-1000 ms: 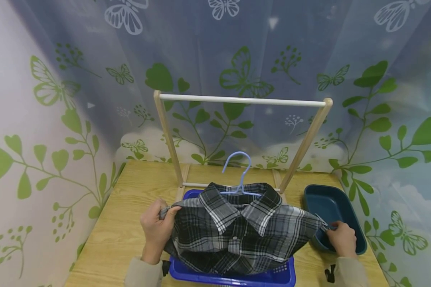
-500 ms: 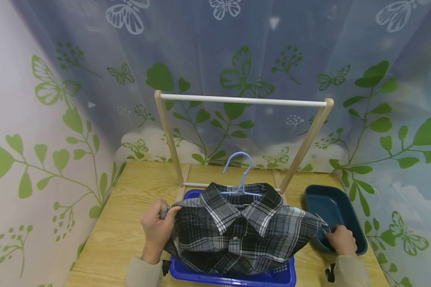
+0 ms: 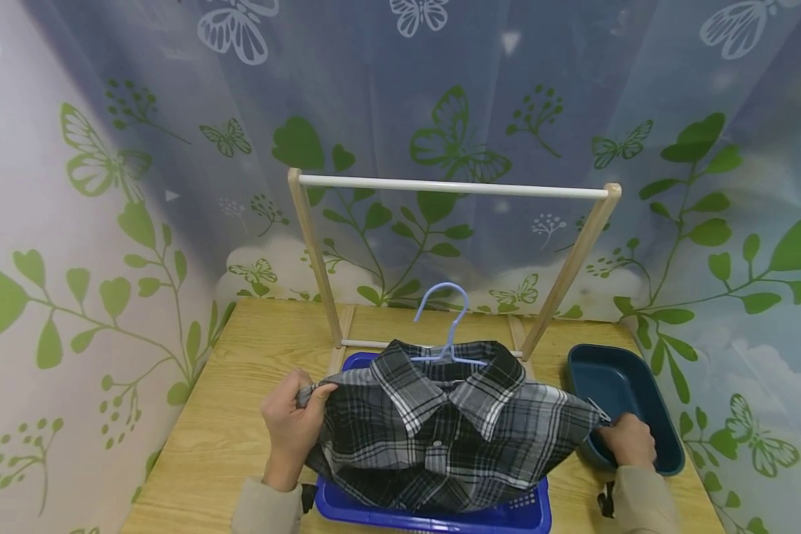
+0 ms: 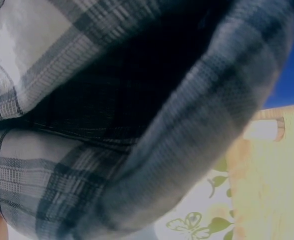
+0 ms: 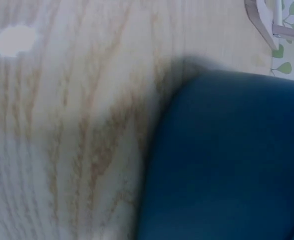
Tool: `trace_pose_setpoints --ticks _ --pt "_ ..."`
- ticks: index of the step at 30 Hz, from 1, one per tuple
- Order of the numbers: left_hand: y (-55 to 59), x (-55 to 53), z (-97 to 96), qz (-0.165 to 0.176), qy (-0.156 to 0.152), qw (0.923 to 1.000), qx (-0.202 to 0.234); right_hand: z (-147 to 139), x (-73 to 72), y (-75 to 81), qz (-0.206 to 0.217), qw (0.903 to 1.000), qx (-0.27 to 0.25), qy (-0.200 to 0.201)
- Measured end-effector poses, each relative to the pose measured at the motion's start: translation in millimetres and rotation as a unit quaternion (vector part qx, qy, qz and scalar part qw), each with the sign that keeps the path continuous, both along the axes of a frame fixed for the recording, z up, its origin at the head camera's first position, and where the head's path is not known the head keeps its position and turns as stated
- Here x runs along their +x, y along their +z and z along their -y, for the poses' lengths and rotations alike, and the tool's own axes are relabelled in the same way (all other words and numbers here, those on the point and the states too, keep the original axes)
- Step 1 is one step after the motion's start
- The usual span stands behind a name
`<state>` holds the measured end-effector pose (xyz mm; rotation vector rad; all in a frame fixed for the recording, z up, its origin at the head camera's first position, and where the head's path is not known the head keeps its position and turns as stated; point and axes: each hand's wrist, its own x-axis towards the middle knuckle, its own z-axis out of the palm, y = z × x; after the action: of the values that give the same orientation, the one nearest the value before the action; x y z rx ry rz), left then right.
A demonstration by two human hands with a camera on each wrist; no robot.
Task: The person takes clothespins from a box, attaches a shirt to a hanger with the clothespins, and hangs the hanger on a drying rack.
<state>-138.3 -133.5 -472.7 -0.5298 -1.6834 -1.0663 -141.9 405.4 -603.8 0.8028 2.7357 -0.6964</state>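
Observation:
A black, grey and white plaid shirt (image 3: 434, 437) is spread over a blue basket (image 3: 434, 517), its collar toward the rack. Inside the collar sits a light blue hanger (image 3: 450, 326) with its hook upright. My left hand (image 3: 294, 423) grips the shirt's left-side sleeve, thumb on top; in the left wrist view the plaid cloth (image 4: 196, 120) gapes open. My right hand (image 3: 630, 443) is at the opposite sleeve end, over the near side of a teal tray, and pinches the cloth there. A small greyish edge shows beside its fingers, too small to identify.
Behind the shirt stands a wooden rack with a white rod (image 3: 450, 186). The teal tray (image 3: 656, 393) lies on the wooden table (image 3: 193, 460) at the right, close to the edge. Printed curtains (image 3: 374, 89) surround the table.
My right hand has shifted slightly left and turned at the sleeve end. The left hand, shirt and hanger stay practically where they were.

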Motion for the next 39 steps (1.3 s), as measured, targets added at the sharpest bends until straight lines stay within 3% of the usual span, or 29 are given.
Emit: trace_pose_setpoints --ticks 7,13,30,39 --pt "-1.7 -2.2 0.7 0.0 -0.002 1.0 0.003 4 2.4 0.9 -0.016 0.9998 -0.006 -0.006" --pt "-2.9 -3.2 1.9 0.001 0.0 1.0 -0.002 9 8.1 11.7 -0.048 0.9987 -0.003 -0.019" --pt "4.8 -1.7 -0.2 -0.008 -0.003 1.0 0.0 21 20.3 75.2 -0.112 0.9932 -0.03 0.0" --pt "-1.9 -3.9 1.6 -0.004 0.003 1.0 -0.003 38 30.3 116.2 -0.157 0.9871 -0.033 0.003"
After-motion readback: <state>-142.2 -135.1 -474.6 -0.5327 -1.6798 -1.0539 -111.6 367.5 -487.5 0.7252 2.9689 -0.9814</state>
